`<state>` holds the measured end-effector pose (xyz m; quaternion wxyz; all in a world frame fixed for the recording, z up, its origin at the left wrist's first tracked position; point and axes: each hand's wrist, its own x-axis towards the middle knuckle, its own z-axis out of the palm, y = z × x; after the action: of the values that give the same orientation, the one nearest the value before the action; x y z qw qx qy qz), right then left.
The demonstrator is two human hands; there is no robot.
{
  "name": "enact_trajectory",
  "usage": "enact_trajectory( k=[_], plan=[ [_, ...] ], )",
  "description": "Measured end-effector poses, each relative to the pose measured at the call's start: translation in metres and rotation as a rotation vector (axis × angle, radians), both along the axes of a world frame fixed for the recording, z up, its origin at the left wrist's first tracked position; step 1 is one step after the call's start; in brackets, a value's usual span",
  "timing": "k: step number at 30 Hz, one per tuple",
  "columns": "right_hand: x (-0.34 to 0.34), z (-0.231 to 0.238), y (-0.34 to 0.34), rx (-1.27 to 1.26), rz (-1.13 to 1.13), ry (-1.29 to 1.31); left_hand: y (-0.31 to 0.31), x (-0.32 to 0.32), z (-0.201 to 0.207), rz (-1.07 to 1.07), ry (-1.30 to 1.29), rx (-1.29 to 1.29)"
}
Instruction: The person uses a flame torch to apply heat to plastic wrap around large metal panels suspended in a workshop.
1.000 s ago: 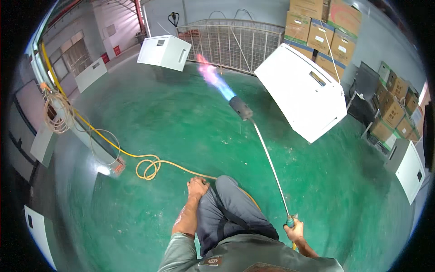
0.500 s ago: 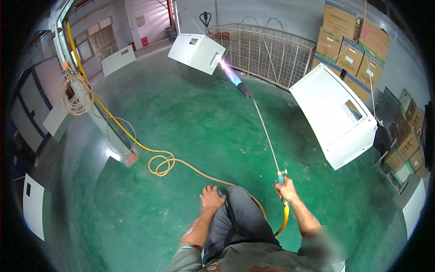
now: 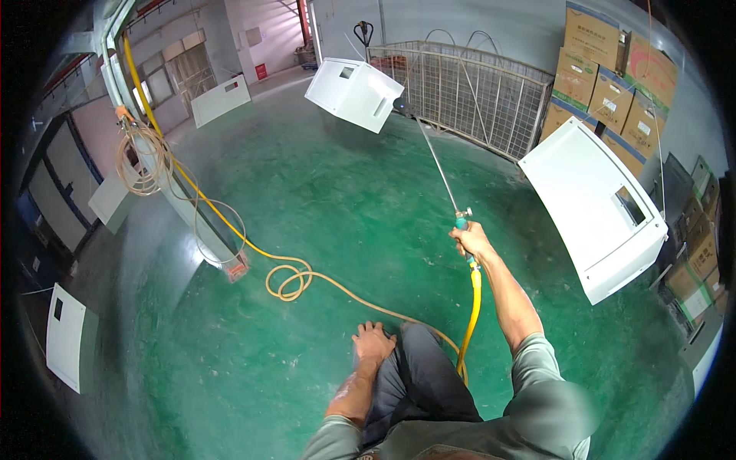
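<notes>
My right hand is wrapped round the green handle of a gas torch, which has a long thin metal tube. Its dark nozzle is beside the right side of a white box-shaped metal housing, hanging at the far middle. Whether they touch, I cannot tell. No flame shows clearly at the nozzle now. From the handle's lower end a yellow hose runs down and away over the floor. My left hand lies on my left knee with its fingers stretched out, holding nothing.
Another white housing hangs at the right. Behind stands a wire mesh cage, with stacked cardboard boxes beside it. A post with coiled hose stands at the left. A white panel hangs at the far left.
My right arm has reached forward, bringing the torch nozzle up close to the far housing. The long blue and purple flame no longer shows. My left hand stays on the knee.
</notes>
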<state>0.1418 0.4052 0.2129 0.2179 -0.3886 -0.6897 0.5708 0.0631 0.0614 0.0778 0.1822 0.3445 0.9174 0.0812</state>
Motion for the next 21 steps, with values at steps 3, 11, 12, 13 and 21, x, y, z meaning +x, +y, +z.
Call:
enact_trajectory(
  k=[3, 11, 12, 13, 21],
  plan=[
    [-0.016, -0.008, -0.012, -0.06, 0.019, 0.004, -0.004, -0.003, -0.003, 0.019, 0.013, 0.014],
    [-0.018, -0.023, -0.016, -0.127, 0.088, -0.059, -0.005, -0.01, -0.007, 0.013, -0.004, -0.002],
    [-0.02, -0.023, -0.013, -0.11, 0.076, -0.062, -0.005, -0.011, -0.007, 0.01, -0.003, 0.0],
    [-0.023, -0.02, -0.009, -0.092, 0.065, -0.064, -0.004, -0.011, -0.007, 0.012, -0.008, -0.003],
    [-0.033, -0.011, -0.001, -0.03, 0.014, -0.016, -0.002, -0.016, -0.006, 0.016, -0.013, -0.027]
  ],
)
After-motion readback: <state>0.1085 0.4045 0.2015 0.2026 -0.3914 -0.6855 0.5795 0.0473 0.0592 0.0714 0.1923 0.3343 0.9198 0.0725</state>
